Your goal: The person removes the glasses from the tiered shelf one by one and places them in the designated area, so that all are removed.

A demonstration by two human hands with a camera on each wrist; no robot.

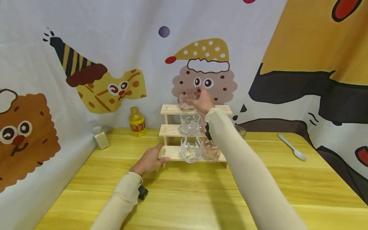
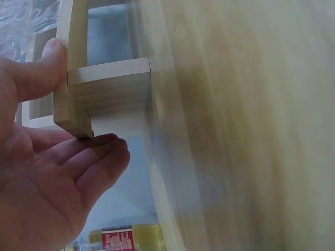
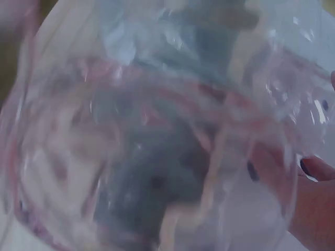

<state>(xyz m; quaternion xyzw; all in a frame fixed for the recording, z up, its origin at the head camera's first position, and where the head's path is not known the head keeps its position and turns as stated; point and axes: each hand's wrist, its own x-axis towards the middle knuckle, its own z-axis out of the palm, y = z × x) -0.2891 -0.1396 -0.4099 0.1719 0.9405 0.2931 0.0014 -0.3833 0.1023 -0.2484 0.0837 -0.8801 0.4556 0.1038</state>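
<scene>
My left hand grips the left end of the lowest step of a three-tier wooden stand; in the left wrist view the thumb lies over the board and the other fingers are at its end. High over the top tier my right hand holds a pale pink glass by its right side. Below it, a clear glass stands on the middle tier and another clear glass on the lowest. Beside that one is a pink glass, partly behind my right forearm. A pink glass fills the right wrist view.
A bottle of yellow liquid and a small lidded jar stand to the left. On the right lie a white spoon and, behind my forearm, a clear glass dish. A printed cloth hangs behind the table.
</scene>
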